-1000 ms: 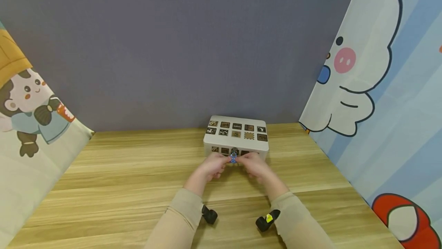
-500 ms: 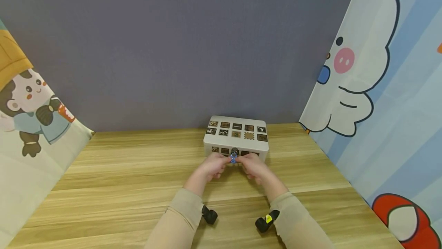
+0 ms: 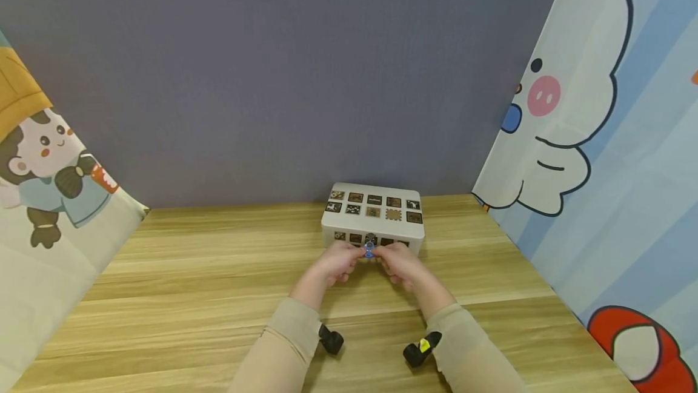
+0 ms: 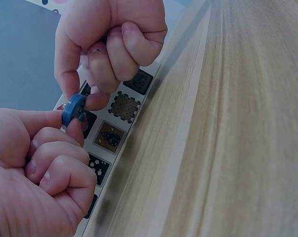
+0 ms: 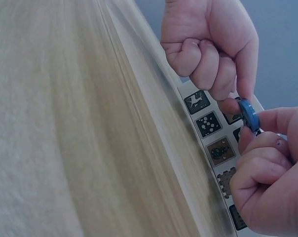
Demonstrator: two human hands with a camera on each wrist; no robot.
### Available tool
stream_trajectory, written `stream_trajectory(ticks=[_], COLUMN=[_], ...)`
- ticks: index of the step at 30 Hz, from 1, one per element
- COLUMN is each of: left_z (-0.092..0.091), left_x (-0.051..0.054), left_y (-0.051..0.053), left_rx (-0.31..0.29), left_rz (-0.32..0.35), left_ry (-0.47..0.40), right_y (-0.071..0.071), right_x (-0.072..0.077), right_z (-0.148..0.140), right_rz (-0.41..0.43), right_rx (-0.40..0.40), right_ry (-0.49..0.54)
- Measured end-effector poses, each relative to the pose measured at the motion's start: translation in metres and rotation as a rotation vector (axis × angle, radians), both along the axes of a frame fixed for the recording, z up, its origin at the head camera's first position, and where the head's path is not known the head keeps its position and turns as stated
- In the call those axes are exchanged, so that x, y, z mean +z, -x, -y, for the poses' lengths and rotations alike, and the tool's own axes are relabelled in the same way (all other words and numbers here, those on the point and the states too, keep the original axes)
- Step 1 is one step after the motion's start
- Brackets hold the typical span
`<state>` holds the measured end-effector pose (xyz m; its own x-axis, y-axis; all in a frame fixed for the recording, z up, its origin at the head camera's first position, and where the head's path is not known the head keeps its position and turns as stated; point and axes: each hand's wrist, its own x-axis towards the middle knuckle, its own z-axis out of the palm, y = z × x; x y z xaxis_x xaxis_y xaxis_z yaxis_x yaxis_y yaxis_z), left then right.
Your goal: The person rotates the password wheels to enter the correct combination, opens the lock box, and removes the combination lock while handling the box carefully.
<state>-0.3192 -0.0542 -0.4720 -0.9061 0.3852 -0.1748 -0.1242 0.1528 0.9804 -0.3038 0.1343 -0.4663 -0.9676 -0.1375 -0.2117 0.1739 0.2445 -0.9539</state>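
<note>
A white lidded box [image 3: 372,226] with rows of small dark square pictures sits on the wooden table, its lid down. At the clasp on its front is a small blue padlock [image 3: 368,252]. My left hand [image 3: 335,261] pinches the padlock's left side between thumb and index finger. From the other side my right hand [image 3: 402,261] pinches it the same way. In both wrist views the padlock [image 4: 74,109] shows edge-on between the fingertips, the other fingers curled in. Those fingers cover parts of it, and the clasp is mostly hidden there.
The wood-grain table [image 3: 218,296] stretches out on both sides of the box. A grey panel [image 3: 305,78] rises right behind it. Cartoon-printed curtains [image 3: 545,157] border the table left and right. Black wrist cameras [image 3: 331,340] are strapped at both sleeve cuffs.
</note>
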Motion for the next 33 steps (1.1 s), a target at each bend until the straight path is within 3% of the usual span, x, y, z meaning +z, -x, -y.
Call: stream_trajectory(ticks=[19, 33], left_z=[0.0003, 0.0006], left_x=[0.0015, 0.0031], left_y=[0.0005, -0.0011], left_rx=[-0.003, 0.005], left_rz=[0.005, -0.004], left_ry=[0.004, 0.007], right_y=[0.0019, 0.0012], right_x=[-0.0008, -0.0012], right_z=[0.0010, -0.0011], right_rz=[0.016, 0.022], right_rx=[-0.002, 0.029], right_ry=[-0.035, 0.024])
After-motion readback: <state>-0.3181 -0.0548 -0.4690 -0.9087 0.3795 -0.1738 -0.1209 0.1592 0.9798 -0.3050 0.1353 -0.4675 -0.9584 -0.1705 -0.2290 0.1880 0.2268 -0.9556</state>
